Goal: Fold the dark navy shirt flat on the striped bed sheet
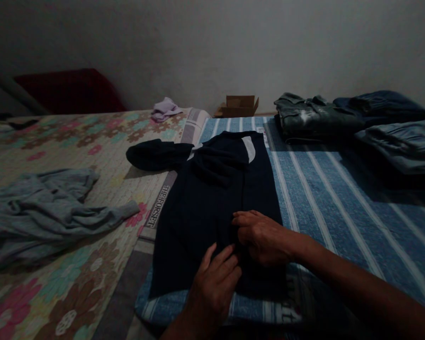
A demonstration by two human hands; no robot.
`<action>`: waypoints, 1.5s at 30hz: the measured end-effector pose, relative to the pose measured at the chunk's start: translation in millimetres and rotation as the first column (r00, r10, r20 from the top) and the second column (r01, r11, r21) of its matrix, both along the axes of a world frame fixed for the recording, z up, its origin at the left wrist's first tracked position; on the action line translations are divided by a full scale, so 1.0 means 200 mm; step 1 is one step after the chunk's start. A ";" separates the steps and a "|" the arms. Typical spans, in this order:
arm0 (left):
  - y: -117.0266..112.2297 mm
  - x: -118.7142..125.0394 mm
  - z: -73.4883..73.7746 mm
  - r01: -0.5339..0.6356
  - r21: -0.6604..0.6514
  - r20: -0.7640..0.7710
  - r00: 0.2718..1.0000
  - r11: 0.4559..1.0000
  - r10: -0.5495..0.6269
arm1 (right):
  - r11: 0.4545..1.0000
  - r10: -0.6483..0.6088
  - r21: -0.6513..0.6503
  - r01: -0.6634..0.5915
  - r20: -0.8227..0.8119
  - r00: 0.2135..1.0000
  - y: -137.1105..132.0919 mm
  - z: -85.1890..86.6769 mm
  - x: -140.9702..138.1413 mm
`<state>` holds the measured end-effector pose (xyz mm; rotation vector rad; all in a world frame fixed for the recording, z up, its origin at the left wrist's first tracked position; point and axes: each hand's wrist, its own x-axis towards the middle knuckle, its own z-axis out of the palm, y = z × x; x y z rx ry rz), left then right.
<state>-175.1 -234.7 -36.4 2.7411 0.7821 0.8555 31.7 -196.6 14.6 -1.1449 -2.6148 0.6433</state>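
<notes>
A soft, dark navy shirt [212, 198] with a white collar patch lies flat on the blue striped bedsheet [340, 189], under both hands and stretching away beyond them. The left hand [216, 278] lies open, fingers flat on the cloth. The right hand [264, 236], just beside it, curls its fingers onto the fabric; whether its grip pinches a fold cannot be told. Far beyond the grip sits an open cardboard box [238, 106], its contents hidden. Left of the grip lies a crumpled grey garment [49, 212].
</notes>
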 end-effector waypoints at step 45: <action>0.03 0.00 0.07 -0.045 -0.085 0.003 0.999 0.995 0.046 | 0.660 -0.422 0.549 0.513 -0.294 0.858 -0.24 -0.29 -0.20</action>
